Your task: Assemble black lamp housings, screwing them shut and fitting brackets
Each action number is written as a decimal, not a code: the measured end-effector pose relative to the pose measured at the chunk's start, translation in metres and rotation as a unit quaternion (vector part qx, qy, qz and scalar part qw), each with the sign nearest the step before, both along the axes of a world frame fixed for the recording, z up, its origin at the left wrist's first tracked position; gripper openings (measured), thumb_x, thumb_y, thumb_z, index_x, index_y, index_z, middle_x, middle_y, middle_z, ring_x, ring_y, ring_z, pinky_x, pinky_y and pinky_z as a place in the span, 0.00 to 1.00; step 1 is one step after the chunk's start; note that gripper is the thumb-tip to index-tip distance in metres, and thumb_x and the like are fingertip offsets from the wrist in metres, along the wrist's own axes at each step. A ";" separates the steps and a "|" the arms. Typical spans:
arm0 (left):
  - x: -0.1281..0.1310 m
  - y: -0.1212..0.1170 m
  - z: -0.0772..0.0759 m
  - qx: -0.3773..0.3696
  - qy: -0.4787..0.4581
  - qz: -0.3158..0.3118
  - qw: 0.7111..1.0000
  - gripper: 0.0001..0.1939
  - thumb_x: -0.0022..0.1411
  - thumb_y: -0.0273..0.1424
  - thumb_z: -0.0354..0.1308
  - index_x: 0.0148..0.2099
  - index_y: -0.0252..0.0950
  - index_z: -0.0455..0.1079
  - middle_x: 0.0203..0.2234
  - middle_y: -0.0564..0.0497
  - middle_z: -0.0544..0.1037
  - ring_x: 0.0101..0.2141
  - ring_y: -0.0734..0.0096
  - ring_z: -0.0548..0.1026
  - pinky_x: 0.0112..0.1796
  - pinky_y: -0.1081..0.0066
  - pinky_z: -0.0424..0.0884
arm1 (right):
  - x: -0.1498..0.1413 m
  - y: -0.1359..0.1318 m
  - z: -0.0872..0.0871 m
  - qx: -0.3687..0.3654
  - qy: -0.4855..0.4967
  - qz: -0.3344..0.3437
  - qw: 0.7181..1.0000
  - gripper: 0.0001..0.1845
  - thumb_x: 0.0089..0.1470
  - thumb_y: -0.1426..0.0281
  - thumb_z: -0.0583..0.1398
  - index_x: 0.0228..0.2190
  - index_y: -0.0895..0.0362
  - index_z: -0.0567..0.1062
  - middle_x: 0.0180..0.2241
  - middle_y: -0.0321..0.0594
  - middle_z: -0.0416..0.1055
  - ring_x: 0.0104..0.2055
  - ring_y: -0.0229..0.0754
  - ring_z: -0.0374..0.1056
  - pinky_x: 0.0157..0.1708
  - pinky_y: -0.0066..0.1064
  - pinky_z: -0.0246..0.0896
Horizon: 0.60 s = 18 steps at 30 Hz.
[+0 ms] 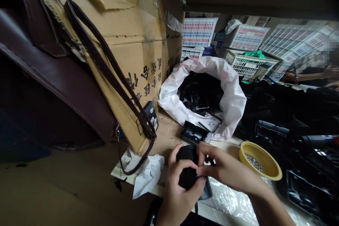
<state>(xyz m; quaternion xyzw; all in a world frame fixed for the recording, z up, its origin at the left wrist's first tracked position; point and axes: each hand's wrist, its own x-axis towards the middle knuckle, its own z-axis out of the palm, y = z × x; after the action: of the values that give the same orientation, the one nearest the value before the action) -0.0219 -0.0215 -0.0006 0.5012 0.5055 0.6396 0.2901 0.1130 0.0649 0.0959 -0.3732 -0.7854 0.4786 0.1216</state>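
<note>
Near the table's front edge, a black part with a rounded face (186, 178) is held in my left hand (176, 190), whose fingers and thumb wrap round it. My right hand (221, 166) pinches at the part's right side with thumb and index finger. Whatever sits between those fingertips is too small to make out. Just beyond my hands lies a black half-round housing (194, 132). To the right stands a yellow bowl (275, 171) with small metal pieces (253, 162) in it.
A white sack (233, 88) of black parts stands behind. At left are cardboard boxes (124, 56) and a hanging brown bag (66, 88). Crumpled paper (148, 176) lies at the table edge. Black parts (304, 190) are piled right. Plastic crates (200, 31) and another person's arm (304, 77) appear farther back.
</note>
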 end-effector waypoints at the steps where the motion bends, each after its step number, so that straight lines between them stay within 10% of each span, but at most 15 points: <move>1: -0.001 0.000 -0.002 0.000 -0.004 -0.007 1.000 0.10 0.58 0.27 0.63 0.41 0.47 0.71 0.64 0.52 0.58 0.62 0.51 0.63 0.60 0.46 0.56 | 0.000 0.001 -0.001 -0.005 -0.001 -0.011 1.000 0.09 0.52 0.69 0.62 0.26 0.56 0.65 0.31 0.34 0.65 0.38 0.39 0.62 0.39 0.28 0.56; 10: -0.006 0.002 -0.007 0.008 0.048 0.002 0.999 0.06 0.62 0.32 0.61 0.33 0.39 0.69 0.64 0.47 0.59 0.59 0.52 0.67 0.59 0.48 0.61 | 0.008 0.018 -0.031 -0.052 0.037 -0.096 0.993 0.31 0.38 0.57 0.73 0.30 0.54 0.59 0.25 0.26 0.54 0.29 0.34 0.47 0.26 0.26 0.43; 18: -0.006 0.004 -0.004 0.025 0.046 0.003 0.999 0.03 0.63 0.31 0.61 0.37 0.43 0.69 0.63 0.51 0.60 0.61 0.55 0.65 0.58 0.49 0.60 | 0.049 0.015 -0.014 0.092 0.019 -0.182 0.979 0.31 0.44 0.47 0.69 0.41 0.55 0.69 0.31 0.36 0.66 0.34 0.42 0.63 0.34 0.34 0.59</move>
<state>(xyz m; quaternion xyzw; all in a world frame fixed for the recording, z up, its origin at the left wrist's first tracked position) -0.0279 -0.0178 -0.0048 0.5359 0.5037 0.6289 0.2521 0.1616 0.0796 0.0817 -0.4875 -0.7427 0.3813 0.2555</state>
